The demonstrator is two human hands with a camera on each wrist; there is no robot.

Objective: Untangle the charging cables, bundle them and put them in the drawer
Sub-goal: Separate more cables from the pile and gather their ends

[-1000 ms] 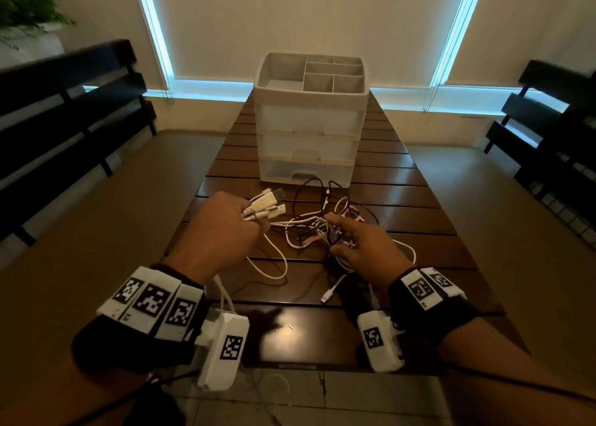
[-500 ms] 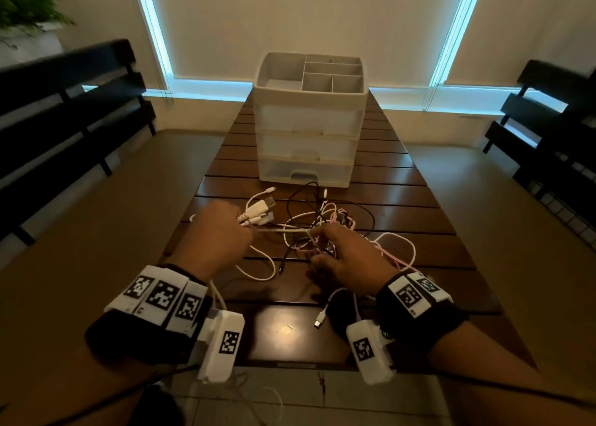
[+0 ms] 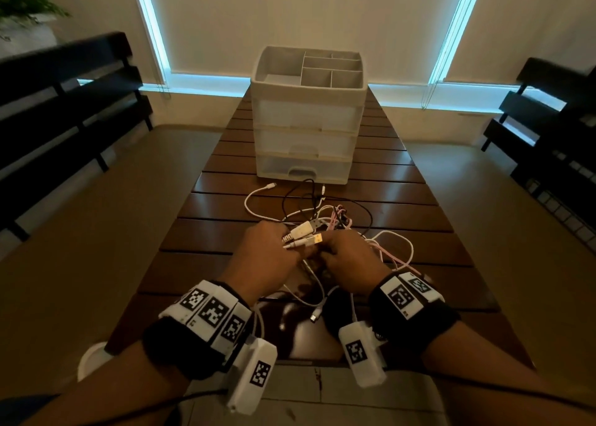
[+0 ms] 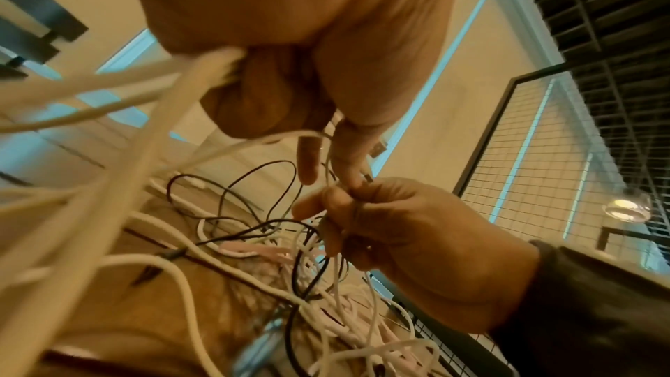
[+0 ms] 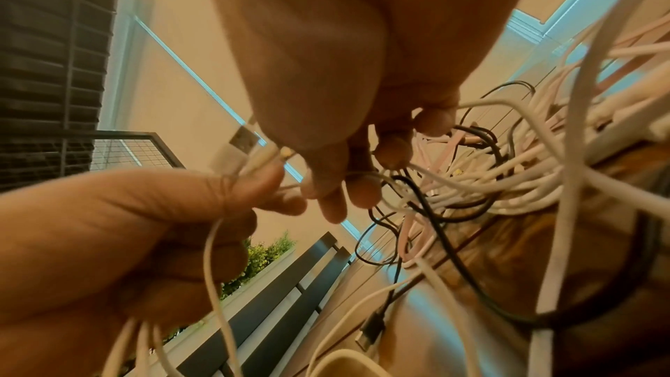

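Note:
A tangle of white, black and pink charging cables lies on the wooden slat table, in front of a white three-drawer unit whose drawers are all pushed in. My left hand grips a bunch of white USB plugs that stick out past its fingers. My right hand sits right beside it and pinches thin white cable strands between thumb and fingertips. In the right wrist view the left hand holds the plugs with cables hanging below.
Black slatted benches stand on both sides of the table. A loose cable end with a small plug hangs near the table's front edge. A plant is at the far left. The unit's top tray has several compartments.
Both hands have come together at the middle of the table. The left hand moved right with its plugs, and the right hand drew back from the tangle, now pinching strands.

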